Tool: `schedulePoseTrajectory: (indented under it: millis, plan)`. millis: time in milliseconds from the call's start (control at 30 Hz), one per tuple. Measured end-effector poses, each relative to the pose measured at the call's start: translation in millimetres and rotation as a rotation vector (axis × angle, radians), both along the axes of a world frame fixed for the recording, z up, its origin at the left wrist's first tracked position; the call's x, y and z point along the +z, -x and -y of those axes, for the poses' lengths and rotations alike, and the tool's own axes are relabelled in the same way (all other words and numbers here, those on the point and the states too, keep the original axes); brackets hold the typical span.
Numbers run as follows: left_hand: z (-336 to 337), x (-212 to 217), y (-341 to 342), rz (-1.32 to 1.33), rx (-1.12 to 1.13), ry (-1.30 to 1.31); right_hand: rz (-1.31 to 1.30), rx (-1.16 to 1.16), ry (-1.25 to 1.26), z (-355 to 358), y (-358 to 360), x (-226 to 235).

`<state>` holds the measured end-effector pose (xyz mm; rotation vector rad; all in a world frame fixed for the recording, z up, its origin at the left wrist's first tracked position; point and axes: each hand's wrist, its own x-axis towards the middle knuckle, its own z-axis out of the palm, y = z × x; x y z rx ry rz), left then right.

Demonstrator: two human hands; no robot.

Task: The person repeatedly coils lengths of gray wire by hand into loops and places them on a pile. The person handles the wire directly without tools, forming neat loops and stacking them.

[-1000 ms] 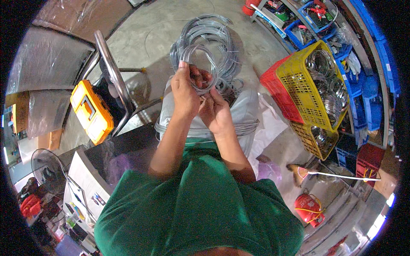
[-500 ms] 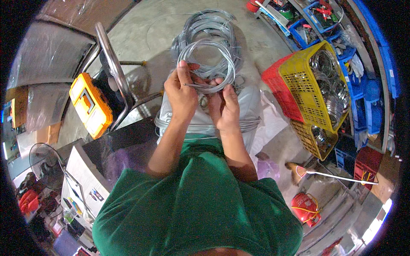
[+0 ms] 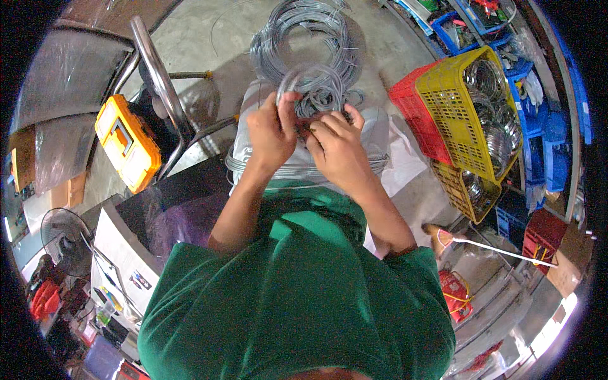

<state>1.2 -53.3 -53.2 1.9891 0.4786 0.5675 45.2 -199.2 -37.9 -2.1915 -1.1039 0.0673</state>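
Observation:
A small coil of grey metal wire is held up in front of my lap, smeared by motion on its far side. My left hand is closed round its near left part, thumb up. My right hand lies back-up over the near right part, its fingers curled in on the wire; the fingertips are partly hidden. Beyond it, a larger thick coil of the same wire lies on the floor. Smaller wire coils sit just past my hands, and more looped wire lies across my lap.
To the right stand a yellow basket of shiny wire coils, a red basket and blue parts bins. On the left are a metal-framed chair, an orange toolbox and a fan. A red canister is low right.
My right hand has turned from palm-up under the coil to back-up over its near edge. The held coil has shifted slightly and blurs. The surroundings have shifted slightly in view.

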Motion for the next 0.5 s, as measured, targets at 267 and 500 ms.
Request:
schedulePoseTrajectory:
  millis: [267, 500]
  plan:
    - [6.7, -40.6, 12.6, -0.159, -0.152, 0.133, -0.417, 0.083, 0.119, 12.2, 9.9, -31.2]
    - [14.8, -59.5, 18.0, -0.430, -0.119, 0.670, -0.782, 0.020, -0.211, 18.9, 30.1, -61.4]
